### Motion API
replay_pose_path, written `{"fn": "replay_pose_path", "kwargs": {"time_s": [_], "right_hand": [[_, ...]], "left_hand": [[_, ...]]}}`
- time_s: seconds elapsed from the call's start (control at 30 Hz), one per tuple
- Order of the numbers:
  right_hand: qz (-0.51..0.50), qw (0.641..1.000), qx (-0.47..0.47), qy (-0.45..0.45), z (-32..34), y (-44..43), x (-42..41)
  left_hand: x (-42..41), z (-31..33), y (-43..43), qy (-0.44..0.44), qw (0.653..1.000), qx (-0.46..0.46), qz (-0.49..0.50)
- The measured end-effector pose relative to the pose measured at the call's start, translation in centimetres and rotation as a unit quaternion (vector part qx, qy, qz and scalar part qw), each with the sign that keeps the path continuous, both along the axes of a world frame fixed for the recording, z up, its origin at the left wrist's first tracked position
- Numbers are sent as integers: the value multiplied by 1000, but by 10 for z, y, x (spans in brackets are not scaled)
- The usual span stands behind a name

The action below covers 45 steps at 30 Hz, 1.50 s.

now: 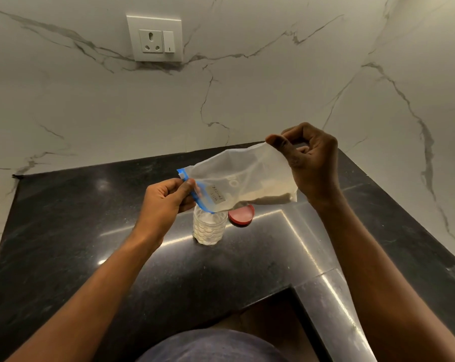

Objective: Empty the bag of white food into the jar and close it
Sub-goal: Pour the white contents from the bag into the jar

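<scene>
**Pour in progress — bag tipped over jar, lid still off**

Left hand (166,198), centre of frame: thumb and fingers pinched on the blue zip edge (195,193) of the bag (247,176), holding the mouth down over the jar (210,226). Right hand (307,163), right of centre: fingertips pinched on the bag's closed bottom corner, lifted higher than the mouth, so the bag slopes down-left.

White food: some in the jar already, a band still lying along the bag's lower edge near the right hand. Can't tell if the bag mouth touches the jar rim.

Jar stands upright on the black counter (90,218). Red lid (241,215) lies flat just beside it, to its right.

Step, my read: emptying, partly done. Next: raise the right corner further so the remainder slides out, keep the mouth centred over the opening. Then lid.
</scene>
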State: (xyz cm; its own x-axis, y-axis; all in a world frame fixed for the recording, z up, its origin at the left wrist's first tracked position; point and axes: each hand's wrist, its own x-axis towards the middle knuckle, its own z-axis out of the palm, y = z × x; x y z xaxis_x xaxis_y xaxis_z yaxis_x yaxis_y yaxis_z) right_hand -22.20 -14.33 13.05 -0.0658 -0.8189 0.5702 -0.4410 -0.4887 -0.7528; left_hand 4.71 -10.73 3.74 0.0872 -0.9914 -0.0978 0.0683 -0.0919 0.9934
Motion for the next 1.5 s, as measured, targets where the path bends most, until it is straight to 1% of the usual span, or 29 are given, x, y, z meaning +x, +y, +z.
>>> {"fn": "replay_pose_path", "kwargs": {"time_s": [0.07, 0.13, 0.2, 0.27, 0.3, 0.37, 0.43, 0.47, 0.53, 0.6, 0.7, 0.83, 0.9, 0.97, 1.03, 1.13, 1.27, 1.33, 1.37, 1.43, 1.5], "right_hand": [[-3, 1000, 2, 5, -1, 0, -2], [-9, 1000, 1, 8, -1, 0, -4], [-9, 1000, 0, 8, -3, 0, -6], [-5, 1000, 2, 8, -6, -1, -9], [-5, 1000, 3, 8, -6, -1, -10], [-3, 1000, 5, 7, -7, -2, -13], [0, 1000, 8, 4, -9, -3, -16], [1, 1000, 8, 4, -10, -3, -17], [4, 1000, 8, 4, -12, -4, -18], [11, 1000, 9, -1, -13, -3, -19], [26, 999, 23, -19, -12, 0, -19], [49, 995, 48, -68, -18, 7, -22], [62, 990, 105, -73, -24, 10, -28], [102, 976, 188, -50, -35, 11, -35], [135, 961, 238, -49, -48, 12, -37], [102, 970, 217, -49, -56, 13, -34], [90, 975, 189, -70, -56, 13, -33], [82, 976, 187, -73, -57, 15, -32], [79, 977, 186, -76, -57, 16, -31], [77, 976, 184, -84, -56, 18, -30], [81, 976, 181, -90, -54, 20, -28]], "left_hand": [[1, 3, 1, -34, 999, 4, -2], [5, 8, 0, -127, 992, 14, -14], [14, 15, -2, -241, 969, 39, -26], [24, 25, -2, -325, 944, 47, -35], [28, 32, -2, -357, 933, 21, -35], [27, 50, -4, -409, 907, -87, -34], [12, 74, -11, -433, 877, -199, -61], [-1, 86, -17, -439, 862, -235, -88], [-33, 103, -28, -448, 839, -272, -150], [-61, 110, -37, -454, 828, -269, -191], [-81, 107, -45, -436, 844, -247, -189], [-80, 96, -49, -387, 871, -248, -175], [-78, 92, -48, -372, 877, -248, -178], [-78, 89, -49, -361, 881, -251, -176], [-79, 88, -49, -353, 883, -255, -174], [-80, 87, -48, -343, 887, -256, -172], [-73, 89, -42, -330, 888, -268, -175], [-60, 90, -39, -327, 890, -283, -142], [-51, 90, -38, -321, 896, -287, -109], [-29, 82, -33, -292, 915, -279, -15], [-8, 63, -22, -232, 937, -244, 87]]}}
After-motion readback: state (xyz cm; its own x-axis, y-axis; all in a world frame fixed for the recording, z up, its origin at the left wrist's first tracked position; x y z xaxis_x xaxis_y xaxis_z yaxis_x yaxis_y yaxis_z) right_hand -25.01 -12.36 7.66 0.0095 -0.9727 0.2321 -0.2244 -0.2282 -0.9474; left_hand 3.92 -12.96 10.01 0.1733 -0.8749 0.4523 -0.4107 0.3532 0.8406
